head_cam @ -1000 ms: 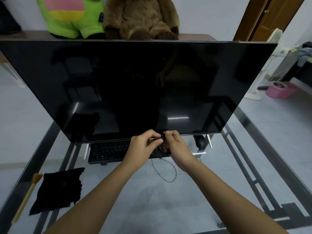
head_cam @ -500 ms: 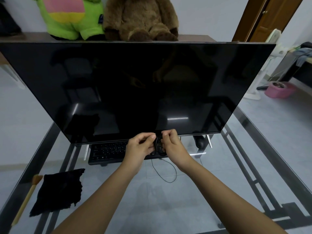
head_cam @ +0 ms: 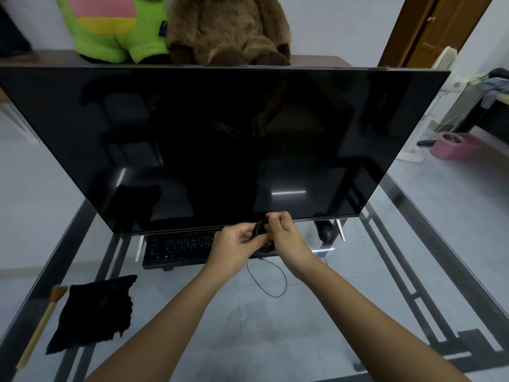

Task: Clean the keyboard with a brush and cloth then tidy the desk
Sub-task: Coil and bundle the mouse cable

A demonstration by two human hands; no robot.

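A black keyboard (head_cam: 179,248) lies on the glass desk (head_cam: 344,312) under the bottom edge of a big dark monitor (head_cam: 220,144). Over its right end, my left hand (head_cam: 234,248) and my right hand (head_cam: 286,238) both grip a small coil of thin black cable (head_cam: 260,230). A loose loop of that cable (head_cam: 275,288) trails down onto the glass. A black cloth (head_cam: 93,312) lies at the front left, with a wooden-handled brush (head_cam: 41,323) beside it near the desk's left edge.
A black mouse (head_cam: 326,232) sits to the right of the keyboard by the monitor's foot. Behind the monitor, a green plush toy (head_cam: 110,26) and a brown teddy bear (head_cam: 228,28) sit on a shelf. A pink bowl (head_cam: 451,146) is on the floor at right.
Both hands stayed above the keyboard's right end. The cable that was held stretched between them is now gathered into a small coil, and the right hand has risen slightly.
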